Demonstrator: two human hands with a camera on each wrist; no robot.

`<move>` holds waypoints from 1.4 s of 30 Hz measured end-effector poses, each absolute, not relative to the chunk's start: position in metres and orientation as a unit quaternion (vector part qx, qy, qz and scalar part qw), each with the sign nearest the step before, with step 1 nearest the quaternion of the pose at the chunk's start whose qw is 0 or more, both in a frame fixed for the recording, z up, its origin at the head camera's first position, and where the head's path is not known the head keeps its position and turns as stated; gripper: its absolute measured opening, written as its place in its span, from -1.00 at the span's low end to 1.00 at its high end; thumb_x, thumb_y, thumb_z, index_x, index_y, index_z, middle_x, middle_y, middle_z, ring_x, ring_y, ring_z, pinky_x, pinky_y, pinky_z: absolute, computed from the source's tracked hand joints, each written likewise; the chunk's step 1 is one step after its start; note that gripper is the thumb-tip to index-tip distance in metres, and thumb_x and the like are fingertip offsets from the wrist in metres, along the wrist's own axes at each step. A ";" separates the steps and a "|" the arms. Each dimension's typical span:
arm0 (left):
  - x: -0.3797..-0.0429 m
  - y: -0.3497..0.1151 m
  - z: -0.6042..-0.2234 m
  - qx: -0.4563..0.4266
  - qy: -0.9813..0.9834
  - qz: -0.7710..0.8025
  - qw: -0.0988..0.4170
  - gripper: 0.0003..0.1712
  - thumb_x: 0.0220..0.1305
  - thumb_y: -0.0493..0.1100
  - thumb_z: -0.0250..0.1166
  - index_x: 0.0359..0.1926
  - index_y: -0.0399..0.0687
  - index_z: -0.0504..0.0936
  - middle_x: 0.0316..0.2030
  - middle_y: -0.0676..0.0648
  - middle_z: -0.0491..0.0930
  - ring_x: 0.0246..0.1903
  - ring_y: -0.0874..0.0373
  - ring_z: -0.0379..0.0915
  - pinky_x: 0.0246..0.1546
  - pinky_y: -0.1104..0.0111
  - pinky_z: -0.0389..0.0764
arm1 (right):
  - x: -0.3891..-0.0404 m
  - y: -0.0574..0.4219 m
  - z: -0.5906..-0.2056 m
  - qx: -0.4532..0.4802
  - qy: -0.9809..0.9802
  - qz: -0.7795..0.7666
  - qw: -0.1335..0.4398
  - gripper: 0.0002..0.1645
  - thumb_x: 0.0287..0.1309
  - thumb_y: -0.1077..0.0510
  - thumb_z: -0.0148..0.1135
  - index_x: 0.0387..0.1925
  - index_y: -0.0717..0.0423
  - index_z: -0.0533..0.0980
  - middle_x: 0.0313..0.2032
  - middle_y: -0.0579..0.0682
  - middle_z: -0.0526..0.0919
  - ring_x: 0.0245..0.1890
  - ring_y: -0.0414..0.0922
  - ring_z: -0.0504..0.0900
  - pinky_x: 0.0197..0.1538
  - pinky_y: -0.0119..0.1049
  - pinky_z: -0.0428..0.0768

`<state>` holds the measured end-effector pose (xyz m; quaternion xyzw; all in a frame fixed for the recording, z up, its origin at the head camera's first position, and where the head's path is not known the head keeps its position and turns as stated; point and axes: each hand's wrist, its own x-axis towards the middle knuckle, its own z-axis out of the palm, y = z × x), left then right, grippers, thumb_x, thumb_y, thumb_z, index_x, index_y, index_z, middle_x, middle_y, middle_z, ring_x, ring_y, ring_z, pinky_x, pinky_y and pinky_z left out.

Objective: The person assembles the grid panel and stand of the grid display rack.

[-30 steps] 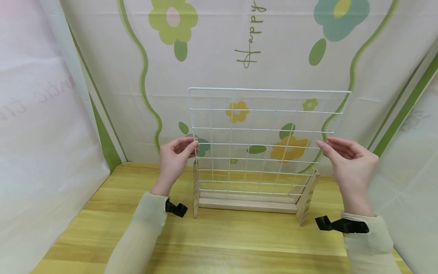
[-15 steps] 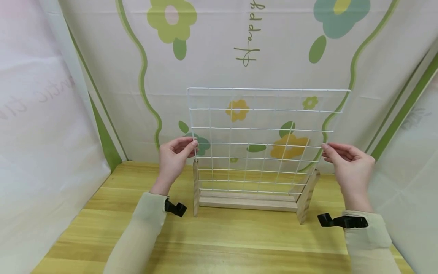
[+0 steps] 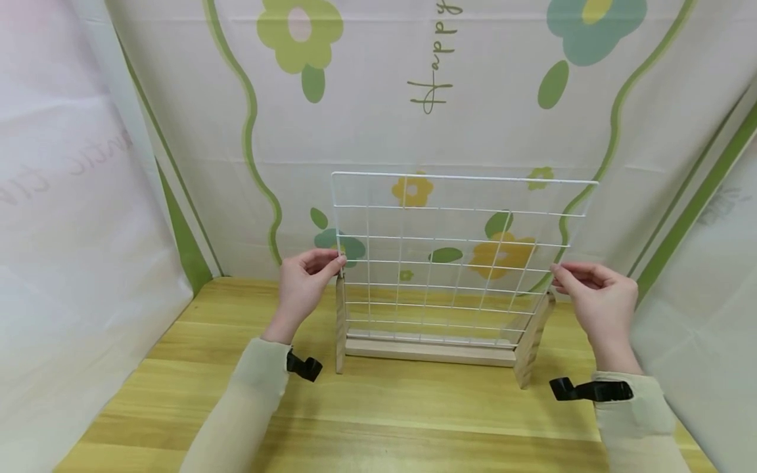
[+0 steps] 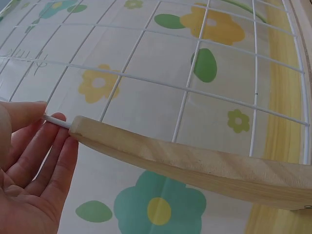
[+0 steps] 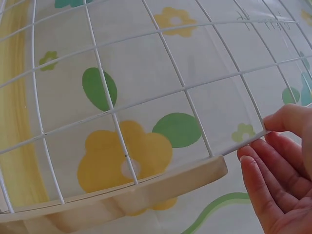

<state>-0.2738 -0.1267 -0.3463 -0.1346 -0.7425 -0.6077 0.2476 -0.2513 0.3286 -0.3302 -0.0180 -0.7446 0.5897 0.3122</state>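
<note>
A white wire grid panel (image 3: pixel 467 177) stands upright, leaning back a little, between the two side pieces of a wooden stand (image 3: pixel 428 351). Its bottom wire lies right at the stand's crossbar in the head view. My left hand (image 3: pixel 304 286) pinches the panel's left edge wire between thumb and fingers, just above the left side piece (image 4: pixel 161 151). On the other side my right hand (image 3: pixel 600 305) pinches the right edge wire, just above the right side piece (image 5: pixel 146 197). Below both hands, the edge wires run down along the inner faces of the side pieces.
The stand rests on a wood-grain table (image 3: pixel 414 420). Behind it hangs a white cloth (image 3: pixel 491 131) printed with flowers and leaves. More pale cloth walls (image 3: pixel 77 217) close in the left and right sides. Black straps (image 3: pixel 597 390) circle both wrists.
The panel has moved down between the side pieces, its bottom wire now at the crossbar. Both hands have come down with it. The right fingers closed onto the edge wire earlier.
</note>
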 end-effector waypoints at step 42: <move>-0.270 -0.123 -0.346 -0.082 -0.778 -0.588 0.204 -0.72 0.23 0.00 0.53 -0.27 -0.13 0.76 -0.32 -0.04 0.72 -0.29 0.04 0.59 -0.27 0.31 0.58 | -0.252 0.332 -0.346 -0.024 -0.768 0.569 0.293 -0.64 0.12 0.14 0.55 -0.19 0.37 0.69 -0.39 -0.13 0.75 -0.50 -0.24 0.71 -0.36 -0.50 0.66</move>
